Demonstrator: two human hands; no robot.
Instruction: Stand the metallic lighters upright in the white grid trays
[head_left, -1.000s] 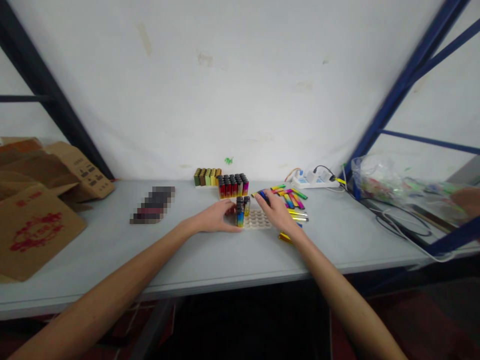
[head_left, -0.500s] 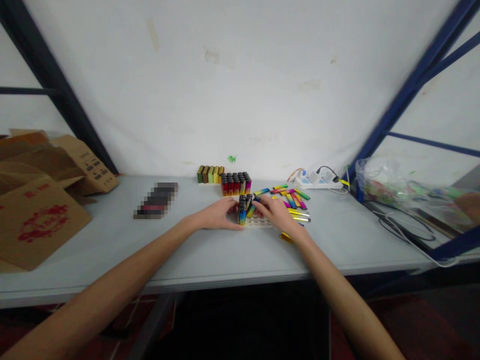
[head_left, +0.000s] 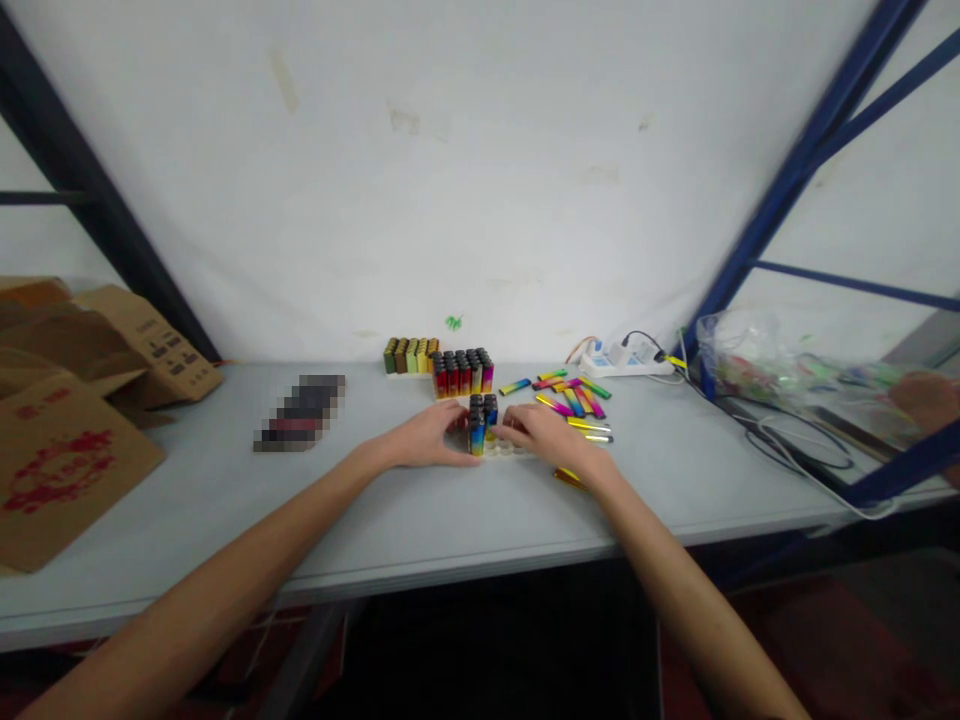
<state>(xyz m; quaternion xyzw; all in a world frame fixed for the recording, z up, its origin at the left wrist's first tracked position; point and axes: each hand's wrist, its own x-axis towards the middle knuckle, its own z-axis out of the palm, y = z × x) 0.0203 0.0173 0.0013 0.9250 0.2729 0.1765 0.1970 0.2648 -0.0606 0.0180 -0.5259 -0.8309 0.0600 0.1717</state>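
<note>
My left hand curves round the left end of a pale tray, its thumb along the near side and its fingers behind. Black-topped lighters with blue-and-yellow bodies stand upright in the tray's left end, beside that hand. Over the tray's middle, my right hand has its thumb and fingers apart. Its fingertips are close to a blue-topped lighter standing in the row; whether they touch it I cannot tell. Round holes show in the tray below the right hand, which partly hides its right end.
Loose colourful lighter sleeves lie to the right. Behind stand a block of red-to-purple lighters and a block of green-and-yellow ones. Cartons are at left, a power strip and cables at right.
The lighter that was tilted in my right hand now stands upright in the row. My right hand's fingers have parted from its top. The camera view has shifted slightly.
</note>
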